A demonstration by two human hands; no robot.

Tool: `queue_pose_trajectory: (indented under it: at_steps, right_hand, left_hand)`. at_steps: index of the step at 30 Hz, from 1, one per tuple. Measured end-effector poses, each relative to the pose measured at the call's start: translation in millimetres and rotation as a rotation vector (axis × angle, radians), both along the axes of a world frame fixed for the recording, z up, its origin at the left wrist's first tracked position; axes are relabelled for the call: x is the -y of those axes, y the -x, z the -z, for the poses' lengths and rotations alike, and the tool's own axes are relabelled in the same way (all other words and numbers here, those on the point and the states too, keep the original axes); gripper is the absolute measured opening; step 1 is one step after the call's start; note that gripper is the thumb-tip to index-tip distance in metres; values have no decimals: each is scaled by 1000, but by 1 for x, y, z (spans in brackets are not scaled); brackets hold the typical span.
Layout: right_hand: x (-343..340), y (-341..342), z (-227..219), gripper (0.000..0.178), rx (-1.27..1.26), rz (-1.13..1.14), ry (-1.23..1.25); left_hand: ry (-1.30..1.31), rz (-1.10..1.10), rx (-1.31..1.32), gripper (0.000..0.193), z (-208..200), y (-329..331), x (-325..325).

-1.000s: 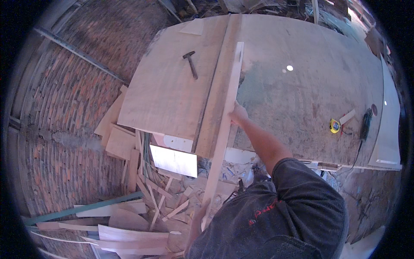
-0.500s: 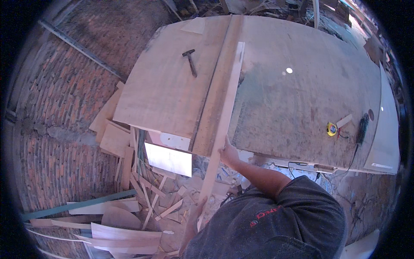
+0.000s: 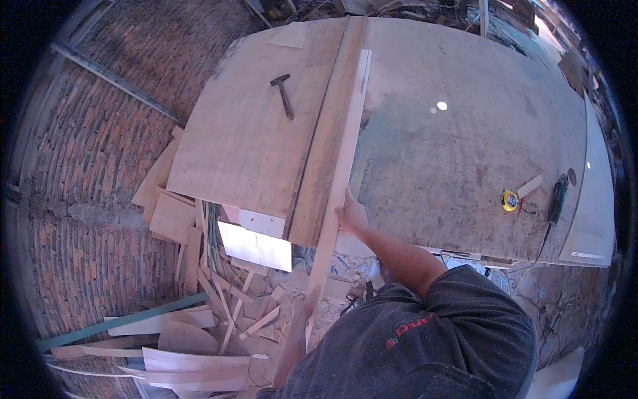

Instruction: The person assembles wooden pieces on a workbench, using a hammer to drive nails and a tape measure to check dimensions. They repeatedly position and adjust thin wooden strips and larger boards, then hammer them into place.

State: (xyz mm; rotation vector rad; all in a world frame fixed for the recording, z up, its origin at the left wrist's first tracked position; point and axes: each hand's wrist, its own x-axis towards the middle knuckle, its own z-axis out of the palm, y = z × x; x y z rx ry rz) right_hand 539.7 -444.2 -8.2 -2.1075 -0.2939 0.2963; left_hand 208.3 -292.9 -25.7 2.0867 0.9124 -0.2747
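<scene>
A long, narrow pale wooden strip runs from the worktable toward me, its near end jutting past the table's front edge. My right hand is closed on the strip's right side, close to that edge, thumb pointing up along it. Lower down, my left hand is closed around the left side of the overhanging part. Beside the strip on its left lies a brown board with a dark groove-like line along it. A hammer rests on the left part of the tabletop.
At the table's right are a yellow tape measure, a small wood piece and a corded grinder. Wood offcuts litter the floor at left, by a brick wall. A white panel sits below the table's front edge.
Both hands and the wooden strip have shifted a little forward, away from me, along the tabletop. My grip on the strip is unchanged. The view has moved slightly.
</scene>
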Motion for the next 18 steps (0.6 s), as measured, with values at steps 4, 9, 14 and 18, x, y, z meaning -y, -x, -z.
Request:
queue_pose_trajectory:
  at_steps: [4,9,14,18]
  right_hand:
    - [-7,-40,-1,87,-58,-87,47]
    - [0,-93,9,84,-135,24,-25]
    - [-3,-133,9,82,-143,72,-34]
    - [3,-160,5,83,-202,87,-33]
  left_hand:
    - [-80,51,-4,54,26,-31,-6]
    - [28,27,-38,58,-6,-104,16]
    - [83,-42,-77,62,-31,-147,26]
    - [110,-88,-91,65,-44,-170,35]
